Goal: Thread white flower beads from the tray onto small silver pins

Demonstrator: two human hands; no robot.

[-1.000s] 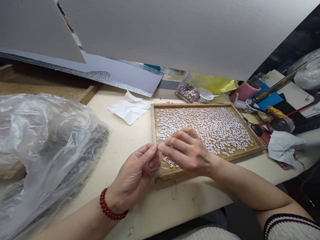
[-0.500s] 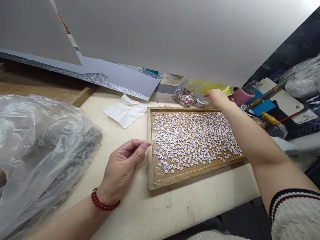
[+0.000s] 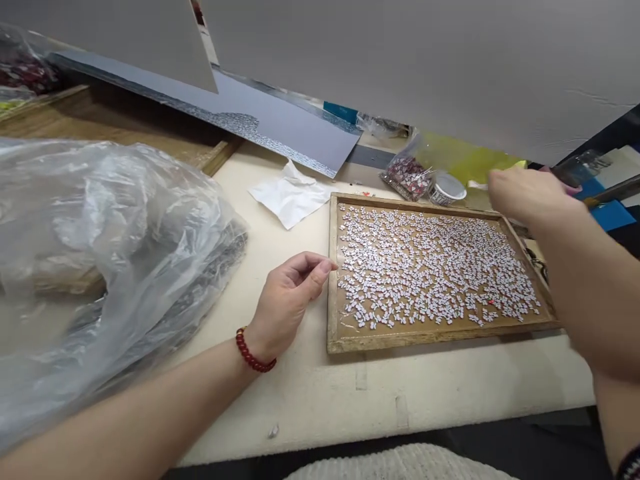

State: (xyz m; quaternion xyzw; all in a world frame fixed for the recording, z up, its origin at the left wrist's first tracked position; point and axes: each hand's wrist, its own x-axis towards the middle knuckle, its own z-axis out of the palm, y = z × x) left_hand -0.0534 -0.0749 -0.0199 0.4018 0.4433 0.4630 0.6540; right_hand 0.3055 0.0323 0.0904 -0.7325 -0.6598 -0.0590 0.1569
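"While I have only the head camera to go by, tell me what sits at the middle of the work."

"I see a shallow wooden tray [image 3: 425, 338] on the pale table [image 3: 310, 400], its rim rough and worn. Small white lobed pieces [image 3: 425, 267] lie scattered across its brown floor, with one bright red piece [image 3: 491, 302] among them toward the front. Thin pale strands [image 3: 349, 319] lie in the near left corner."

"And the hands?"

"I have the left hand [image 3: 290, 300] just beside the tray's left wall, thumb against forefinger in a closed pinch; what may sit between the tips is too small for me to make out. Round red beads form the bracelet [image 3: 253, 357] on that wrist. The right hand [image 3: 525, 190] is by the tray's far right corner, fingers curled near a white strip [image 3: 477, 185]; I can't tell whether they grip it."

"Other containers?"

"Behind the tray, a round printed tub [image 3: 447, 190] stands beside a clear plastic bag [image 3: 407, 177] of dark red and white bits; the tub's contents I can't make out. Smooth yellow plastic film [image 3: 457, 153] lies behind. Leftward I see a crumpled white tissue [image 3: 290, 193], then a big crinkled see-through plastic sheet [image 3: 125, 213], with another wooden frame [image 3: 220, 158] behind it."
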